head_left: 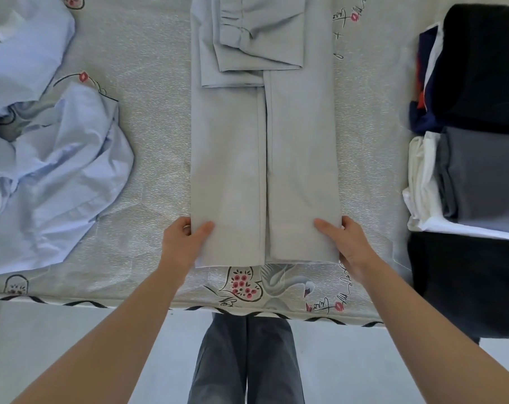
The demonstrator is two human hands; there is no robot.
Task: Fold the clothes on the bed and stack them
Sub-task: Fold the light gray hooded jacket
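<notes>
bare forearms, grey jeans

Between the thumbs of the left hand and right hand lies the near hem of the folded shirt on the bed, with a crumpled shirt left of the fingers and stacked folded clothes to their right.

cursive on bedsheet unreadable
</notes>
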